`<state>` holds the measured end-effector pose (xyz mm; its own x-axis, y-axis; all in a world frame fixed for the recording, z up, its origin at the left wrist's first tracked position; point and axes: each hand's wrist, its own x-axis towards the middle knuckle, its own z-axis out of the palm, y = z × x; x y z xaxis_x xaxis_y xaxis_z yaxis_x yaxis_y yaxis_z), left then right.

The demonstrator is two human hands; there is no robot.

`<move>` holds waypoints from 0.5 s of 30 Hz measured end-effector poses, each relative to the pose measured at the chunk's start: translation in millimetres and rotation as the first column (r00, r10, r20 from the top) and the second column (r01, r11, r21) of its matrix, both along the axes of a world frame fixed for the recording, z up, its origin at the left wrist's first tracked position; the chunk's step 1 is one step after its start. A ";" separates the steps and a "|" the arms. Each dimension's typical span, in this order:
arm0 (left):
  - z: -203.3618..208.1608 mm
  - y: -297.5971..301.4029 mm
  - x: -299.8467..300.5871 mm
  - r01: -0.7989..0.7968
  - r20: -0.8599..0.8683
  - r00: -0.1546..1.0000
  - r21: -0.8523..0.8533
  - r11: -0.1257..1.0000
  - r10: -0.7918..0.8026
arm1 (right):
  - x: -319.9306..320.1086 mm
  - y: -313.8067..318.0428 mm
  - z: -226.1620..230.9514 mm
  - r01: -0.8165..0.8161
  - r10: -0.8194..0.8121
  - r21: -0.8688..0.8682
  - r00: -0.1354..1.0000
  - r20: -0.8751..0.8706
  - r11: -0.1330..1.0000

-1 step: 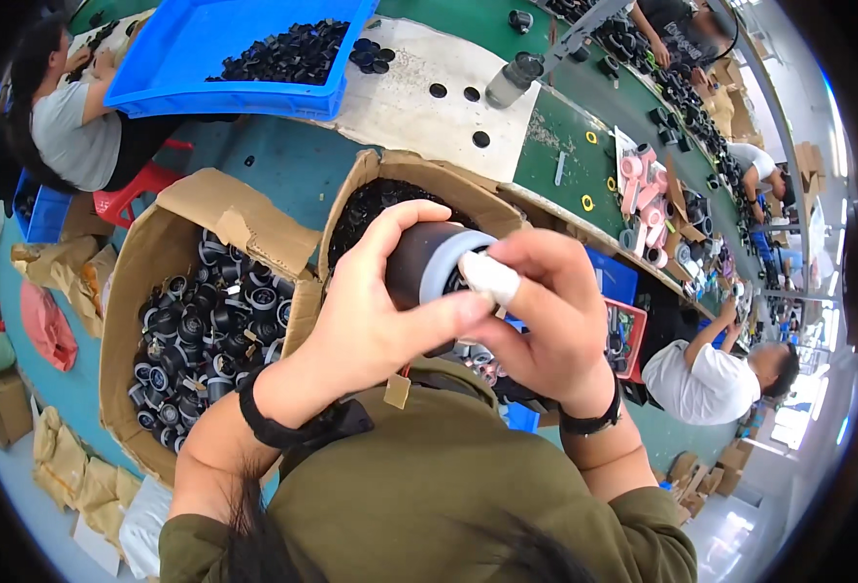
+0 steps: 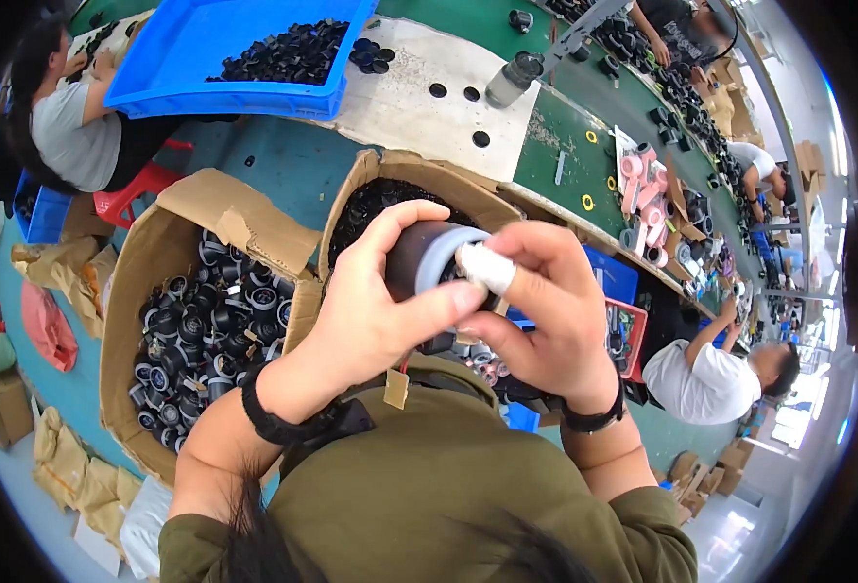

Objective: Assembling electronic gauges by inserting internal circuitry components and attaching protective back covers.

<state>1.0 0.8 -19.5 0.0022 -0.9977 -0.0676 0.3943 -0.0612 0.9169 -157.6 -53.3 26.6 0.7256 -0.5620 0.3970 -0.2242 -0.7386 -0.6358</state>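
My left hand [image 2: 346,316] is wrapped round a black cylindrical housing [image 2: 410,255] with a pale grey-blue ring [image 2: 436,262] at its open end, which faces right. At that end, my right hand [image 2: 560,330] has its fingers bent and drawn together; a white wrap [image 2: 485,266] covers one finger, which presses at the opening. Whatever the right fingers pinch is hidden behind them. Below my left hand dangles a small tan piece [image 2: 397,389] near a bit of red wire. Both wrists wear black bands.
A cardboard box [image 2: 230,209] on the left holds many black-and-grey cylindrical parts; another box [image 2: 492,204] sits just beyond my hands. On the bench are a blue tray [image 2: 225,102] of black pieces, a bottle [image 2: 514,80] and pink parts [image 2: 643,189]. Other people work on both sides.
The wrapped finger and right hand have shifted slightly at the housing's opening. The housing has turned a little, and the dangling tan piece has swung slightly. My left hand keeps its grip.
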 end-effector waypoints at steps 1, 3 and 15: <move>2.1 -1.9 -1.5 -0.027 -0.101 0.994 0.118 0.993 0.039 | -1.4 -1.4 -0.7 0.029 -0.043 0.141 0.995 0.095 0.990; 6.1 -4.6 -2.3 0.012 -0.310 0.949 0.224 0.974 0.060 | -6.2 -4.3 -6.3 0.058 -0.139 0.289 0.953 0.269 0.956; 12.9 -1.8 -2.4 -0.019 -0.076 0.997 -0.014 1.000 0.018 | 2.4 0.0 -2.1 -0.141 -0.137 0.897 0.967 0.216 0.419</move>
